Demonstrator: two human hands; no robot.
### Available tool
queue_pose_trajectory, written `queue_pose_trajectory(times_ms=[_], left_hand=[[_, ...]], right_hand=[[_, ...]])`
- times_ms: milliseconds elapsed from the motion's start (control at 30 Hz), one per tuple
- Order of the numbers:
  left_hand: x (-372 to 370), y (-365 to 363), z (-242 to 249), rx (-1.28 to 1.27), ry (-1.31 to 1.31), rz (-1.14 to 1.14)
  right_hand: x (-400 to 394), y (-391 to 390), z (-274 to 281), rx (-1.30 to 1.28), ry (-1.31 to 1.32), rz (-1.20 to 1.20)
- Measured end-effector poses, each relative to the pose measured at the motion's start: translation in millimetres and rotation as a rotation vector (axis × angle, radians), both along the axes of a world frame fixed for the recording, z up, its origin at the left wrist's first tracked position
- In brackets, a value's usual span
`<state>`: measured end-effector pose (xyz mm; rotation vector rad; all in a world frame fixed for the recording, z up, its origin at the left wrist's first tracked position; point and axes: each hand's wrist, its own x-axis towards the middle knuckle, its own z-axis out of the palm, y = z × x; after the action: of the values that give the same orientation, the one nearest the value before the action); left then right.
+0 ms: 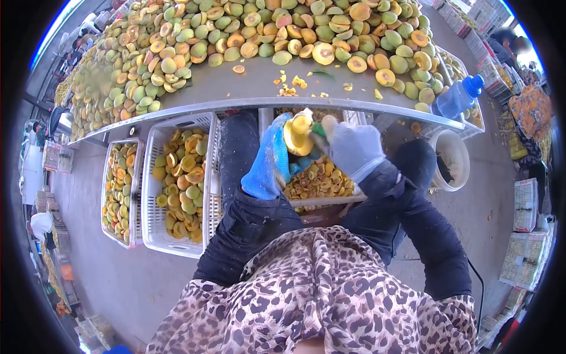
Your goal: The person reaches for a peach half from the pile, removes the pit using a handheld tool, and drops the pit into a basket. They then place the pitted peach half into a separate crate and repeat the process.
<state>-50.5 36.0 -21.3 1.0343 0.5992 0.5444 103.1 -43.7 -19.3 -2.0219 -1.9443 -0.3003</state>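
My left hand (pixel 268 162), in a blue work glove, grips a yellow peach half (pixel 298 134) with its hollowed face showing. Close beside it, my right hand (pixel 358 148) wears a pale grey glove and is closed around a small pitting tool (pixel 319 129) with a green and wood-coloured handle. The tool's working end is at the fruit and partly hidden. Below both hands, between my knees, a crate (pixel 361 118) holds many cut peach pieces (pixel 321 180).
A metal table (pixel 215 85) bears a large heap of peach halves (pixel 236 29). On its right edge stands a blue bottle (pixel 458 96). Two white crates (pixel 150 194) (pixel 137 206) of halves stand at left, a white bucket (pixel 458 156) at right. Other people work farther off.
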Motion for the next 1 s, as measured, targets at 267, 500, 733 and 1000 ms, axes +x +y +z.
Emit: queue_pose_trajectory(times_ms=[267, 500, 733, 1000], left_hand=[[-39.0, -38.9, -8.8, -0.175, 0.154, 0.032], [-101.5, 40.1, -35.5, 0.853, 0.658, 0.684], [90.6, 159.2, -19.7, 1.372, 0.484, 0.275], [225.9, 193.3, -64.2, 1.498, 0.911, -0.086]], right_hand=[[14.0, 19.1, -76.6, -0.391, -0.108, -0.257], [23.5, -4.6, -84.4, -0.326, 0.341, -0.253], [16.0, -13.5, -109.8, -0.412, 0.622, -0.139], [30.2, -19.0, -90.9, -0.555, 0.606, -0.057]])
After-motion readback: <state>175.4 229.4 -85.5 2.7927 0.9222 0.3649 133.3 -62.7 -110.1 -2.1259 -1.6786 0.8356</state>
